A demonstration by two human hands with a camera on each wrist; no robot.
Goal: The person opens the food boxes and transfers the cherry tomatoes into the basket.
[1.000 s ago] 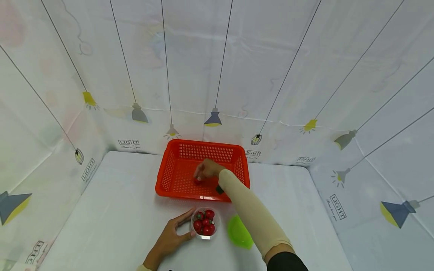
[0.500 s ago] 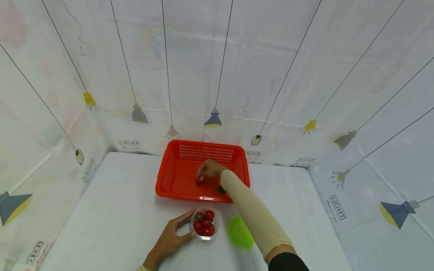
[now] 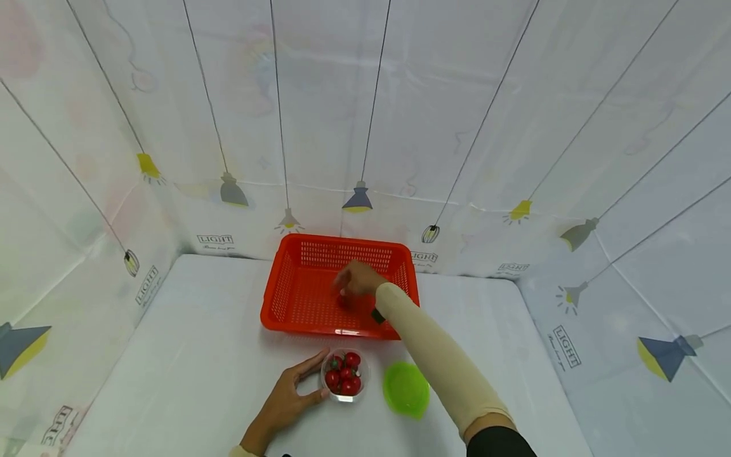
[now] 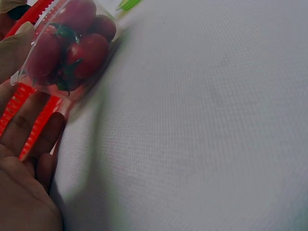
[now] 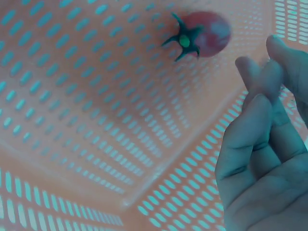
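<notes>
1. Left hand: thumb and forefinger round clear cup of tomatoes, in front of red basket.
2. Lone tomato: in basket, near right hand.
3. Right hand: in basket, fingers half-bent, empty. Likely picking step; next move needs a pinch on lone tomato.
4. Green dish: in front of basket's right end.

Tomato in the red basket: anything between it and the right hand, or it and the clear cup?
Nothing visible between the tomato and the right hand. Between tomato and clear cup stands the near side of the red basket; the left hand holds the cup's left side, not in between.
</notes>
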